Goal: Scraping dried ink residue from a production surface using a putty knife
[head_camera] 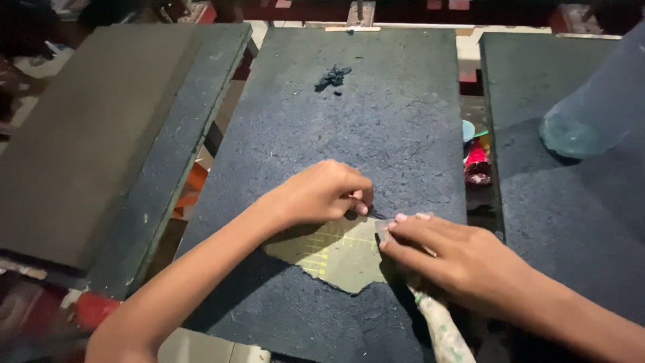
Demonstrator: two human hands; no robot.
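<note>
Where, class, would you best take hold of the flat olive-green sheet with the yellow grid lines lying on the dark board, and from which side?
Probably at the ragged near edge of the olive-green gridded sheet, coming from the viewer's side: it lies flat on the dark board, and that edge is bare, while the left hand and right hand crowd its far edge.

The scene is dimly lit, with a cool, bluish cast laid over the dark middle board (376, 121), whose rough grain is shown fairly sharply. Soft shadows are thrown under the left hand (322, 191) and right hand (450, 259). Blur is seen at the lower left corner and in the pale plastic shape (591, 114) at the right edge, while the top is lost in near-black.
</note>
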